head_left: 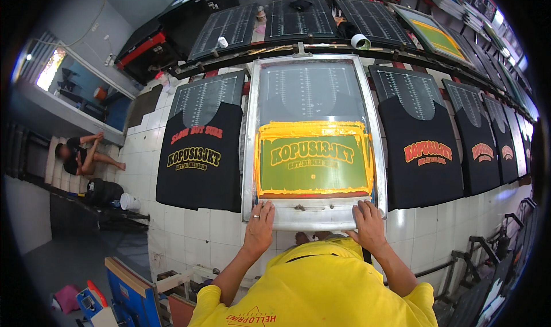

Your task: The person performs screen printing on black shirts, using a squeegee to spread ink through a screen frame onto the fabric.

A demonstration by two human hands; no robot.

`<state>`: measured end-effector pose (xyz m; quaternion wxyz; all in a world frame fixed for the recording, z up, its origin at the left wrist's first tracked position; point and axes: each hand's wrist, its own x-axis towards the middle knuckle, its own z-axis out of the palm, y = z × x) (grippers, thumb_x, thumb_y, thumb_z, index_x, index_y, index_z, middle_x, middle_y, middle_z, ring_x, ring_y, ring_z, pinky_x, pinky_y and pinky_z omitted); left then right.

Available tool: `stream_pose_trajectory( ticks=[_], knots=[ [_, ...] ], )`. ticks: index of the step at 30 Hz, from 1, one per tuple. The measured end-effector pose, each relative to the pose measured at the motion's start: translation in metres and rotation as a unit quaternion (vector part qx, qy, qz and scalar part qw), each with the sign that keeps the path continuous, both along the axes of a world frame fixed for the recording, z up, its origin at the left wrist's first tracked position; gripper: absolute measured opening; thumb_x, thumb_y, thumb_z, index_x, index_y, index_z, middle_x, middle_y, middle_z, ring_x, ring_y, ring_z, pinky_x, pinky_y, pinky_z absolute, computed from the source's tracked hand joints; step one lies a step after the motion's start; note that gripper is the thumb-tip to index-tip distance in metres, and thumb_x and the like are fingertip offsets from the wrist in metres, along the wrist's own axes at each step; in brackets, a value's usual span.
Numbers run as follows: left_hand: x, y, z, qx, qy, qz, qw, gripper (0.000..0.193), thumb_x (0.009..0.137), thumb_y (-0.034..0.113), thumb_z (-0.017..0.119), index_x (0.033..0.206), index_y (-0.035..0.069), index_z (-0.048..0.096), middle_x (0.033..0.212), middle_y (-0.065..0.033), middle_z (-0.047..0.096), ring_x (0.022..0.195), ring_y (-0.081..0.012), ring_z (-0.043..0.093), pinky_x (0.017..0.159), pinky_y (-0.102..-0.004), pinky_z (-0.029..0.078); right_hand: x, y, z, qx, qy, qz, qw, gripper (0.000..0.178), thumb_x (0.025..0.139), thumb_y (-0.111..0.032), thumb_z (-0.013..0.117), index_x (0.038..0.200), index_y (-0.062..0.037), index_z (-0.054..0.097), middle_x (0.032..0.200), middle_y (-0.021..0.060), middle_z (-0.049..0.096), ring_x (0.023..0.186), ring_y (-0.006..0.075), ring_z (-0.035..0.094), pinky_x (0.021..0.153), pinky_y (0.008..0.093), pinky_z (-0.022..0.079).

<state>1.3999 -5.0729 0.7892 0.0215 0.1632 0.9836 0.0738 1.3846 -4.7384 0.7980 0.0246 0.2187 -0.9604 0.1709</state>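
A silver-edged screen printing frame point(248, 149) lies before me over a black T-shirt on a board. Its mesh carries a green stencil point(284, 177) with arched lettering, bordered by yellow-orange tape or ink. My left hand point(260, 226) grips the left end of the frame's near edge, fingers over the top and a ring on one finger. At the right end of that edge, my right hand point(368, 223) holds on the same way. What the undersides of both hands do is hidden. No squeegee shows in either hand.
A black T-shirt with red and yellow print point(195, 177) lies on a board to the left. More printed black shirts point(422, 160) line the right. Behind a rail stand dark boards point(301, 17), a white tub point(360, 41) and another screen point(433, 34). A person point(80, 157) sits far left.
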Motion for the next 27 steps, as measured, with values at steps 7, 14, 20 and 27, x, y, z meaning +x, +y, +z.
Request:
stream_pose_trajectory(
  ticks=[7, 14, 20, 27],
  knots=[
    [-0.008, 0.000, 0.037, 0.130, -0.029, 0.019, 0.991, 0.058, 0.081, 0.010, 0.058, 0.132, -0.006, 0.036, 0.137, -0.0220, 0.038, 0.131, -0.0396, 0.031, 0.108, -0.0459, 0.027, -0.006, 0.022, 0.002, -0.077, 0.002, -0.026, 0.997, 0.054, 0.074, -0.024, 0.070, 0.117, 0.0038, 0.051, 0.123, 0.0232, 0.048, 0.115, 0.0390, 0.045, 0.096, 0.0465, 0.038],
    [-0.042, -0.052, -0.034, 0.279, 0.030, 0.315, 0.907, 0.035, 0.092, 0.011, 0.043, 0.121, -0.006, 0.051, 0.118, -0.0258, 0.053, 0.113, -0.0397, 0.050, 0.097, -0.0398, 0.039, -0.053, 0.062, -0.043, -0.184, -0.054, -0.297, 0.935, 0.035, 0.088, -0.011, 0.050, 0.118, 0.0066, 0.052, 0.116, 0.0265, 0.053, 0.109, 0.0389, 0.051, 0.092, 0.0415, 0.042],
    [-0.051, -0.058, -0.046, 0.265, 0.031, 0.347, 0.899, 0.028, 0.092, 0.012, 0.045, 0.106, -0.006, 0.062, 0.098, -0.0239, 0.062, 0.092, -0.0369, 0.061, 0.082, -0.0390, 0.047, -0.072, 0.061, -0.078, -0.379, -0.065, -0.371, 0.845, 0.026, 0.089, -0.010, 0.050, 0.103, 0.0091, 0.060, 0.087, 0.0211, 0.065, 0.082, 0.0259, 0.063, 0.076, 0.0331, 0.047],
    [-0.067, -0.076, -0.060, 0.298, 0.020, 0.382, 0.875, 0.027, 0.088, 0.018, 0.056, 0.093, -0.006, 0.067, 0.079, -0.0194, 0.067, 0.073, -0.0287, 0.065, 0.069, -0.0349, 0.049, -0.079, 0.052, -0.078, -0.418, -0.072, -0.414, 0.806, 0.022, 0.089, -0.012, 0.052, 0.094, 0.0079, 0.061, 0.079, 0.0142, 0.063, 0.073, 0.0184, 0.058, 0.069, 0.0318, 0.045]
  ],
)
